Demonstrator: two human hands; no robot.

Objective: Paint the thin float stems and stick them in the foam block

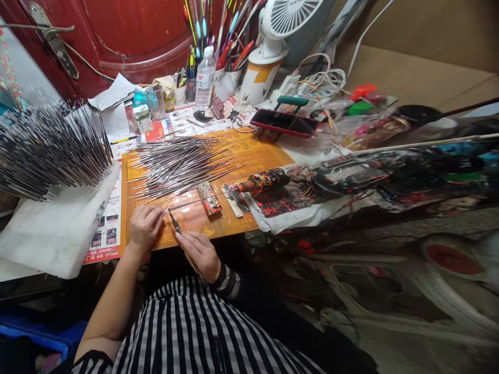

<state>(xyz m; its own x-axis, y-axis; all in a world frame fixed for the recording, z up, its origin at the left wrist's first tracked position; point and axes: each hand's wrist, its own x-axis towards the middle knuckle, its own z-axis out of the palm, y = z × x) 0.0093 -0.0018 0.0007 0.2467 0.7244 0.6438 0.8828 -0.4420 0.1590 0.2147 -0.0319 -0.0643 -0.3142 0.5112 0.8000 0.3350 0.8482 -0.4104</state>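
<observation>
Right hand (200, 254), nearest the striped top (187, 322), pinches a slim brush-like tool (174, 222) between thumb and fingertips, its dark tip aimed toward 11 o'clock. Just beyond at 10 o'clock, the left hand (146, 228) has its fingertips pressed together on one thin stick (183, 204), which slants out between 2 and 3 o'clock above the orange sheet (230, 228). The tool's tip is close to the stick near those fingers; whether they touch cannot be told. Between 1 and 2 o'clock lies a small patterned block (209, 198).

Farther on, at 12 o'clock, a loose heap of sticks (175, 163) lies on the sheet. At 9 o'clock sits a white foam slab (54, 234), and at 10 o'clock a dense crowd of upright sticks (58, 150). Work seems well under way, with one stick in hand and many in each group, but which group is finished and which is left cannot be told. Beyond are a phone (286, 123) between 1 and 2 o'clock, a water bottle (205, 80) just past 12, and a fan (290, 18) at 1.
</observation>
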